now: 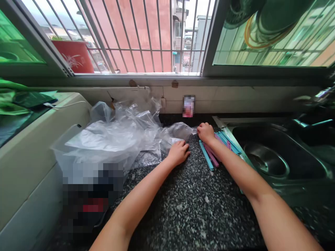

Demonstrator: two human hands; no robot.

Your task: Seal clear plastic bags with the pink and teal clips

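Note:
A heap of clear plastic bags [112, 136] covers the left back of the dark speckled counter. One bag's narrow end [183, 129] stretches right, between my hands. My right hand [206, 132] is closed at its tip, fingers pinched on the plastic bag. My left hand [179, 152] lies palm down at the bag's near edge, its fingers bent but apart. Under and beside my right forearm are several long, thin bag sealing clips; a blue clip [206, 156] and a purple clip [211, 155] lie nearest me, partly hidden by the arm.
A dark sink [288, 139] with a metal bowl [265, 159] is on the right, its tap [324, 92] behind. A pale ledge [34, 150] bounds the left. Blurred-out dark items [89, 202] sit at the near left. A barred window [136, 38] rises behind the tiled wall.

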